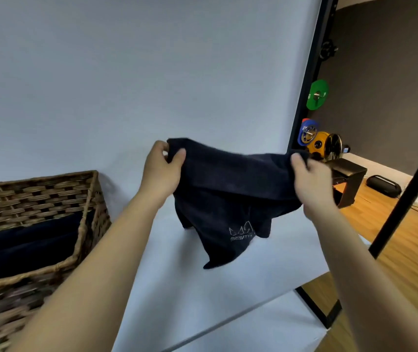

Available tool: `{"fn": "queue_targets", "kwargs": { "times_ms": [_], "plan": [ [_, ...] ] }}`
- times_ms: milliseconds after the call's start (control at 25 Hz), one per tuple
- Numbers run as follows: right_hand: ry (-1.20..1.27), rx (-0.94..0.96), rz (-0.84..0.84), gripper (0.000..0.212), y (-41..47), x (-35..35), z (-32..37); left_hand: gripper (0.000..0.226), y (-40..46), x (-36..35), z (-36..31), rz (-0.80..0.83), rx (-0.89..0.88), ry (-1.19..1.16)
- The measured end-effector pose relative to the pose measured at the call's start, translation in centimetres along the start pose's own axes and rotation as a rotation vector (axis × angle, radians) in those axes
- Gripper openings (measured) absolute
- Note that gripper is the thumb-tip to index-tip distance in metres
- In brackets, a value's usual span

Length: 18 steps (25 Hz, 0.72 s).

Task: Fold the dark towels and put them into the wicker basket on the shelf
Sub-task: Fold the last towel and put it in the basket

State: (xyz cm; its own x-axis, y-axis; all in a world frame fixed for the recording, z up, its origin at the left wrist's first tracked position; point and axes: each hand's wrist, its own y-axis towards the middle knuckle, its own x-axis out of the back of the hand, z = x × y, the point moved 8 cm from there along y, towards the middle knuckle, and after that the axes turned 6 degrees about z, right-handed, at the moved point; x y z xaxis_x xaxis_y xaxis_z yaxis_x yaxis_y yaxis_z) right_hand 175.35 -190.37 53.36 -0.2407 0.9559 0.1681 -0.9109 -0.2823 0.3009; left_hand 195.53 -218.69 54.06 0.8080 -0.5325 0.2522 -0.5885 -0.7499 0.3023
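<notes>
Dark navy towel [230,189] held up in mid-air above white shelf [203,301], stretched btwn both hands. Left hand [161,168] pinching top-left corner, thumb in front, fingers behind. Right hand [312,179] gripping top-right edge, fingers curled over cloth. Top edge roughly level, sagging slightly in middle; rest hanging in loose folds, lowest corner pointing down, close to shelf. Pale logo w/ lettering near bottom, reading reversed. Wicker basket [50,189] at left on shelf, w/ folded dark towels [25,245] inside.

Dark towel [228,189] hangs unfolded above the shelf [177,275] — wicker basket [37,194] left, holding folded towels [25,245].
</notes>
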Motion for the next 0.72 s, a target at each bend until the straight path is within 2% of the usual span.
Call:
{"fn": "queue_targets", "kwargs": {
  "times_ms": [80, 120, 200, 240, 360, 400, 480, 520, 600, 640, 720],
  "plan": [
    [-0.436, -0.080, 0.195, 0.051, -1.3, -2.5, -5.2, 0.025, -1.7, -0.6, 3.9, 0.082, 0.085, 0.300],
    [-0.565, -0.172, 0.274, 0.050, -2.7, -3.1, -8.6, 0.026, -3.2, -1.1, 6.8, 0.174, 0.182, 0.418],
    [-0.541, -0.352, 0.369, 0.043, -6.1, -3.5, -13.4, 0.039, -6.9, -1.6, 12.4, 0.366, 0.393, 0.595],
    [-0.470, -0.383, 0.390, 0.041, -7.3, -3.6, -14.7, 0.047, -8.4, -1.5, 14.4, 0.418, 0.455, 0.631],
    [-0.221, -0.423, 0.414, 0.022, -8.3, -3.6, -14.7, 0.052, -10.1, -0.6, 15.9, 0.395, 0.511, 0.531],
    [-0.224, -0.425, 0.435, 0.021, -8.5, -3.4, -14.1, 0.050, -10.1, -0.6, 15.6, 0.390, 0.489, 0.467],
    [-0.332, -0.355, 0.363, 0.018, -8.7, -2.3, -12.6, 0.042, -9.8, -0.6, 13.9, 0.325, 0.400, 0.279],
    [-0.328, -0.298, 0.243, 0.022, -9.3, -1.4, -11.5, 0.038, -10.1, -0.1, 13.1, 0.246, 0.348, 0.126],
    [-0.145, -0.159, -0.028, 0.030, -11.6, 0.3, -9.0, 0.028, -11.3, 0.8, 12.3, 0.126, 0.268, -0.121],
    [-0.084, -0.107, -0.098, 0.032, -12.9, 0.6, -8.3, 0.025, -12.3, 0.8, 12.6, 0.118, 0.255, -0.140],
    [-0.087, -0.099, -0.033, 0.039, -14.9, -0.5, -9.2, 0.025, -14.6, 0.4, 13.9, 0.194, 0.252, 0.071]
  ]
}}
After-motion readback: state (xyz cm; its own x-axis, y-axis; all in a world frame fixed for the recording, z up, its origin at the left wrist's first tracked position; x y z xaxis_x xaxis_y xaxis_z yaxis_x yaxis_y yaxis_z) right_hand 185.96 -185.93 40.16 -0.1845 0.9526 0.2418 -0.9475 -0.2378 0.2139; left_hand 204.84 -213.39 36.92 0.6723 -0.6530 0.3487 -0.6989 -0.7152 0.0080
